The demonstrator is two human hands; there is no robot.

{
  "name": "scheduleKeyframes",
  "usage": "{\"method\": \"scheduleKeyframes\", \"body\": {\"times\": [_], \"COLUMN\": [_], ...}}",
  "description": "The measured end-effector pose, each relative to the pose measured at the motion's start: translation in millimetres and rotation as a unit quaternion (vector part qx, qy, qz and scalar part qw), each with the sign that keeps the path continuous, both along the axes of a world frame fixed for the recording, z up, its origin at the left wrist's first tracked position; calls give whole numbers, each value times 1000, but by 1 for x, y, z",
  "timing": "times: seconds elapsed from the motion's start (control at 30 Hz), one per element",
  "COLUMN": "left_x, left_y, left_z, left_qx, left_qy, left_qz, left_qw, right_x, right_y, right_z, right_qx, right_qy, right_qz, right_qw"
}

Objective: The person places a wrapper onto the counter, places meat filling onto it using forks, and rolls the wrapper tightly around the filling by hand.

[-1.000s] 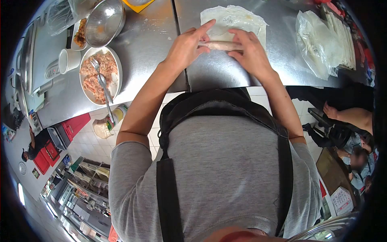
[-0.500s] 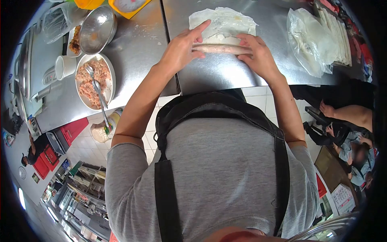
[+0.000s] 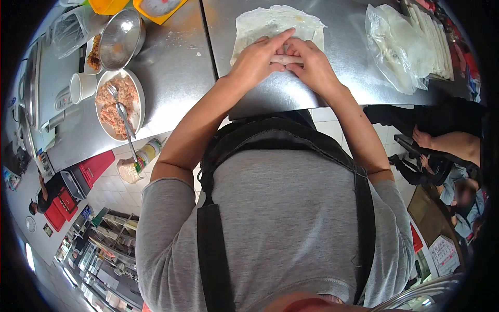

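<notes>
A thin, whitish wrapper sheet (image 3: 275, 21) lies on the steel table, its near end rolled around a pale pink filling. My left hand (image 3: 260, 60) and my right hand (image 3: 310, 63) are close together on this filled roll (image 3: 287, 59), fingers curled over the top and thumbs along its near side. Between them only the middle of the roll shows; its ends are hidden under my hands. The flat part of the sheet spreads beyond my fingers.
To the left, a white dish (image 3: 141, 106) holds minced meat (image 3: 125, 88) and a fork (image 3: 123, 115). Beside it stand a metal bowl (image 3: 122, 39), a white cup (image 3: 83, 87) and a scale (image 3: 158, 6). At right lie a plastic bag (image 3: 387, 52) and stacked wrappers (image 3: 434, 44). Other people are behind.
Both hands have moved inward along the roll, from near its ends to almost meeting at its middle. My fingers have curled over the roll.
</notes>
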State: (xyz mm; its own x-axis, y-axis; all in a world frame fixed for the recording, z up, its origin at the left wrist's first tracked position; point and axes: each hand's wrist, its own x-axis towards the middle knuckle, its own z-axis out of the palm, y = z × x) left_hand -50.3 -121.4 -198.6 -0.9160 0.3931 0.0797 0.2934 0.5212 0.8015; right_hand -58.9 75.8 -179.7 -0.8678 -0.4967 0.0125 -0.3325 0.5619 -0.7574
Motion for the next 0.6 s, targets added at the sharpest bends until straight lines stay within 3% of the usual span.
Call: {"method": "scheduleKeyframes", "body": {"times": [0.23,0.4,0.5,0.6], "left_x": [1,2,5,6], "left_y": [7,8,18,21], "left_z": [4,6,5,-1], "left_qx": [14,0,22,14], "left_qy": [-8,-31,36,19], "left_qz": [6,-9,-12,-19], "left_qw": [1000,999,999,1000], "right_x": [-1,2,3,6], "right_y": [8,35,43,45], "right_z": [-8,5,7,1], "right_qx": [-25,21,14,6], "right_qy": [-31,4,6,1], "right_qz": [1,-22,-31,-28], "right_qw": [999,1000,999,1000]}}
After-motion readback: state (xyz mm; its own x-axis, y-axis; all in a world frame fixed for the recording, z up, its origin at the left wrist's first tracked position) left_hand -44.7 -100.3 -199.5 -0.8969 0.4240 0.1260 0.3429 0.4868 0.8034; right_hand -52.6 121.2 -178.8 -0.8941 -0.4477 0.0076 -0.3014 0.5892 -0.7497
